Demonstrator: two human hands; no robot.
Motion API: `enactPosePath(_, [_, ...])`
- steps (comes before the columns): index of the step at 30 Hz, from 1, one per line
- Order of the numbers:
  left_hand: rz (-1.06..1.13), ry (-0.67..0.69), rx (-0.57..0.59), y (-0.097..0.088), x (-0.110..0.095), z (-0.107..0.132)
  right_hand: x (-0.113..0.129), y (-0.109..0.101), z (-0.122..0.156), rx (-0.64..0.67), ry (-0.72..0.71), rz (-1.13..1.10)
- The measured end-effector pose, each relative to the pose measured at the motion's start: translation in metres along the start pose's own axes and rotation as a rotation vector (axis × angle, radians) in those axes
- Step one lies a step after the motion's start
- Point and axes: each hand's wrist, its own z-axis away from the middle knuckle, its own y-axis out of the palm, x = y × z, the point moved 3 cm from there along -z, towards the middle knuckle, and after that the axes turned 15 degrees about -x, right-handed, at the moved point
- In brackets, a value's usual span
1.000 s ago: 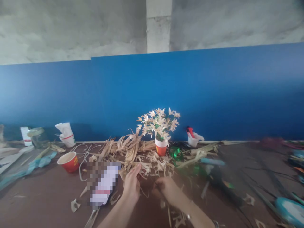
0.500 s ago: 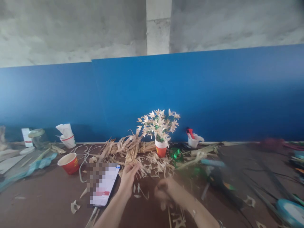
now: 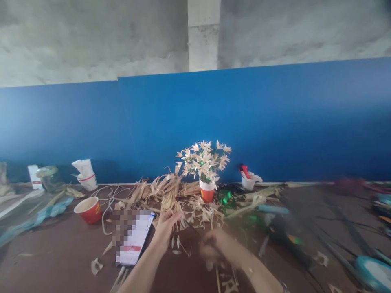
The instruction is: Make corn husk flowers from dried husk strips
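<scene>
My left hand (image 3: 166,228) is closed in a pinch in front of the heap of dry husks. A thin dark strand (image 3: 193,228) runs from its fingertips toward my right hand (image 3: 216,247). That hand is curled and blurred, just above the brown table, and what sits between its fingers cannot be made out. Small pale petal-shaped pieces (image 3: 173,242) lie between the two hands. Behind them stands a red and white paper cup (image 3: 207,193) with a bunch of cream husk flowers (image 3: 204,159) on green stems.
A phone (image 3: 136,240) lies beside my left forearm, with a red paper cup (image 3: 88,210) farther left. Dry husks (image 3: 169,189) and scraps spread along the back. Green ribbon (image 3: 226,198) and a white cup (image 3: 248,182) are right of the flowers. A blue round object (image 3: 374,272) sits front right.
Both hands stay in nearly the same place and pose. My right hand has shifted very slightly to the right. At the far left, the pale sheet shows a different shape.
</scene>
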Motion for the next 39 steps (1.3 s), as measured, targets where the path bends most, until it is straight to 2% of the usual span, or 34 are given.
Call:
enactPosePath(7, [0.011,-0.033,-0.004,0.001,0.001,0.003,-0.01,0.002,-0.006,0.013,0.025,-0.012])
enactPosePath(13, [-0.029,-0.034,0.026,0.002,0.004,0.003,-0.006,0.002,-0.005,0.005,0.03,-0.003])
enactPosePath(28, [0.024,-0.068,0.007,0.001,0.002,0.004,0.0,0.001,0.0,0.032,0.016,0.016])
enactPosePath(36, [-0.002,-0.058,0.016,0.005,0.001,0.009,-0.012,0.002,-0.008,0.036,0.01,-0.019])
enactPosePath(39, [-0.002,-0.055,0.027,0.005,0.001,0.01,-0.009,0.002,-0.007,0.026,0.008,-0.007])
